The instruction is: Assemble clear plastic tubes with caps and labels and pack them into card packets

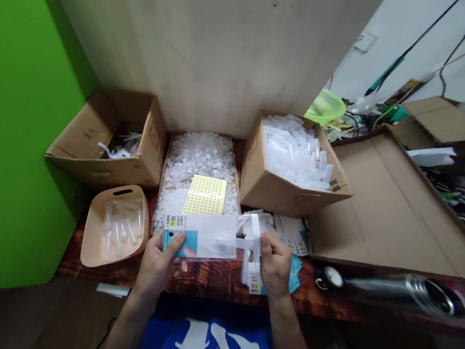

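My left hand (154, 261) grips the printed blue-and-white end of a clear plastic packaging bag (219, 240), thumb on top. A pale item shows faintly inside the bag, too blurred to name. At the bag's right end, my right hand (275, 263) pinches a white strip (256, 236). Behind the bag, a yellow sheet of small labels (207, 194) lies on many small translucent pieces (201, 151) in a shallow box. Under and beside my right hand are more printed bags (291, 231).
A beige basket (87, 236) with clear tube-like pieces stands left. Behind it is a cardboard box (90, 167) with white scraps; another box (297, 196) is heaped with translucent pieces. On the right lie a large cardboard tray (362, 212) and a dark metallic cylinder (387, 290) with a gauge.
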`<move>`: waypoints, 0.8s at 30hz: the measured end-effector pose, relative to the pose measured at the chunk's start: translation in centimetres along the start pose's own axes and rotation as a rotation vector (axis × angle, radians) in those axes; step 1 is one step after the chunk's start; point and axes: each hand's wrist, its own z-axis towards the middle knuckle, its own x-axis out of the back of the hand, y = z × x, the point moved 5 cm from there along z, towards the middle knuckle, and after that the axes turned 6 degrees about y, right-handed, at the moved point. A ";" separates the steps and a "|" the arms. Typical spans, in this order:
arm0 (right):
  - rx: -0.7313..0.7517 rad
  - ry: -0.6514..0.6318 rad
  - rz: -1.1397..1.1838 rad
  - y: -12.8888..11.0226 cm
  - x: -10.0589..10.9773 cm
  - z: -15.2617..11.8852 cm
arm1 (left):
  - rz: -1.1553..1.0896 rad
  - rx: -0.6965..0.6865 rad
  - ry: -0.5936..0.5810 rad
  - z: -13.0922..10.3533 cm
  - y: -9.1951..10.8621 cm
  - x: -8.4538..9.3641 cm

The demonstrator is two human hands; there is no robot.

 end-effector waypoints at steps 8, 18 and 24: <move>-0.036 -0.032 0.156 0.9 0.3 -0.4 | -0.010 -0.001 0.049 0.1 -0.4 0.2; 0.019 -0.023 0.229 0.4 0.3 0.0 | -0.070 0.019 0.088 0.2 -0.6 0.0; 0.037 -0.051 0.336 0.2 0.2 -0.1 | -0.075 0.022 0.094 0.2 -0.7 -0.1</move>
